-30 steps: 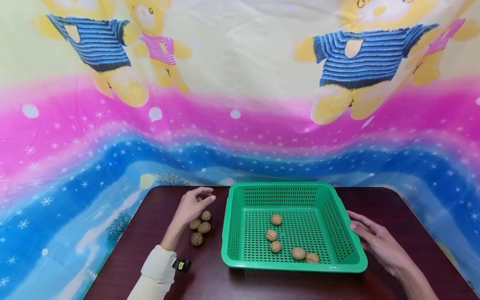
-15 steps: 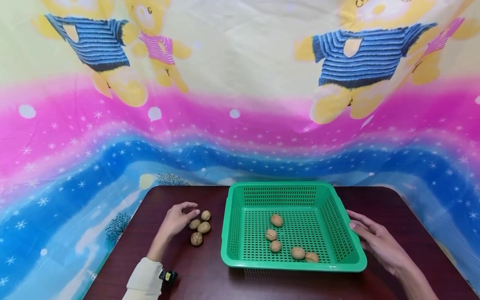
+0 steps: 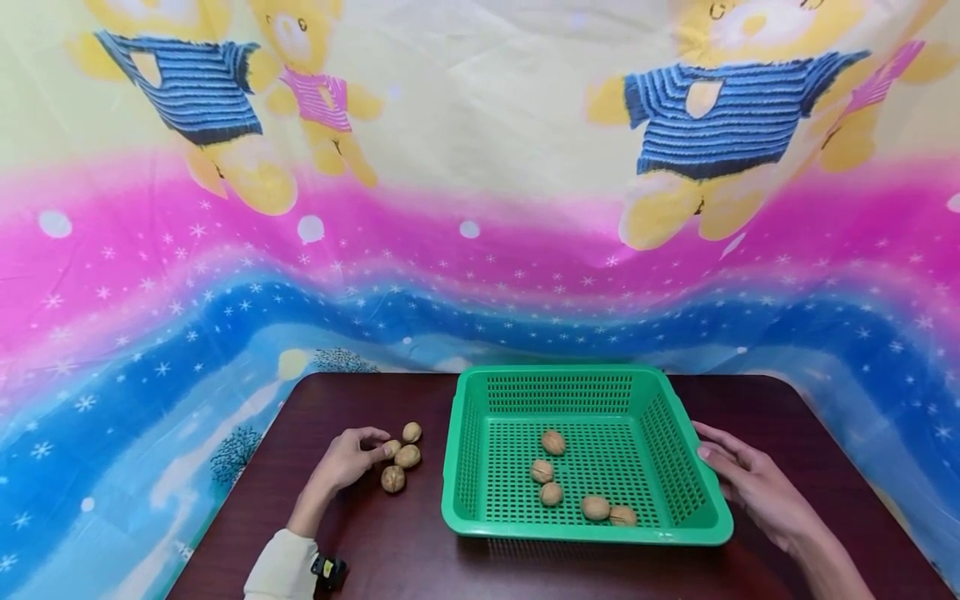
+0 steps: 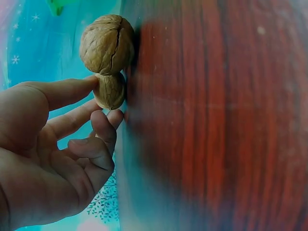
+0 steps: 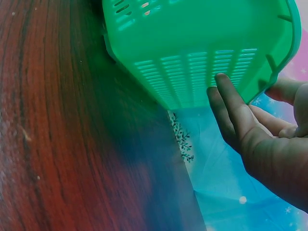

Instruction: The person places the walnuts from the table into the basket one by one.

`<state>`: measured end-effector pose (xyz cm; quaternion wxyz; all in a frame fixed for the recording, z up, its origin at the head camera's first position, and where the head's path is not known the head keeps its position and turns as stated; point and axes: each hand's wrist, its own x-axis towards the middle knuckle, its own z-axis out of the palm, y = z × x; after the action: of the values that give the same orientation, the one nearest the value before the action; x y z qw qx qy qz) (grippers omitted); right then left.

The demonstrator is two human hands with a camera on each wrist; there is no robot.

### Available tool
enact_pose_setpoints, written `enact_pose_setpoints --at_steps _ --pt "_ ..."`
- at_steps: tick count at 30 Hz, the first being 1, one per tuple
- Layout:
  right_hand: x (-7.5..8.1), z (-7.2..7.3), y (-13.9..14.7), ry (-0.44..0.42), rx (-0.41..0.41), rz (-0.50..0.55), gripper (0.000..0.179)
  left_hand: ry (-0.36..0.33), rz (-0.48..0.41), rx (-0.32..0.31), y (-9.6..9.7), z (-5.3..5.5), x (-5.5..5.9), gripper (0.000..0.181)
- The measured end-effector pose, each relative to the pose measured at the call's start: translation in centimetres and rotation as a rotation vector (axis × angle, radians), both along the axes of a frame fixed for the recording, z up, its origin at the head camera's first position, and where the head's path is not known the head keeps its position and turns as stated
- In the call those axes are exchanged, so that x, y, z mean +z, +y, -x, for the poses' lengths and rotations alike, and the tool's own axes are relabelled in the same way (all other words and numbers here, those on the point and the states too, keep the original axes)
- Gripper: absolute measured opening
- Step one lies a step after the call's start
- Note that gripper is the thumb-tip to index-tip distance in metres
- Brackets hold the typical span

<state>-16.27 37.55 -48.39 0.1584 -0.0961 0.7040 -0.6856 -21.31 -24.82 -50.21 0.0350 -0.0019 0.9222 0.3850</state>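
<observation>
Nine walnuts (image 3: pixel 407 457), four on one worktop (image 3: pixel 420 554) and five inside one green basket (image 3: pixel 588 534), one left hand (image 3: pixel 345 460) and one right hand (image 3: pixel 761 490), one pale sleeve (image 3: pixel 281 568), one black wrist device (image 3: pixel 330 572), four printed bears (image 3: pixel 720 121) on a backdrop (image 3: pixel 465 275), two dressed in blue and two in pink.

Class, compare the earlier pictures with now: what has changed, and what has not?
The left hand moved left and down in the head view and now seems to pinch the leftmost loose walnut. Unchanged: the right hand against the green basket, with five walnuts inside.
</observation>
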Motion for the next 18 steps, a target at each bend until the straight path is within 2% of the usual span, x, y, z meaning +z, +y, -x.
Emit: enact_pose_setpoints --at_steps 12,18 --pt "-0.01 0.05 -0.01 0.002 -0.001 0.001 0.066 0.005 0.018 0.027 -0.09 -0.39 -0.04 0.019" --pt "-0.05 0.02 -0.01 0.01 0.0 0.011 0.066 0.017 0.006 0.051 -0.31 -0.42 0.14 0.021"
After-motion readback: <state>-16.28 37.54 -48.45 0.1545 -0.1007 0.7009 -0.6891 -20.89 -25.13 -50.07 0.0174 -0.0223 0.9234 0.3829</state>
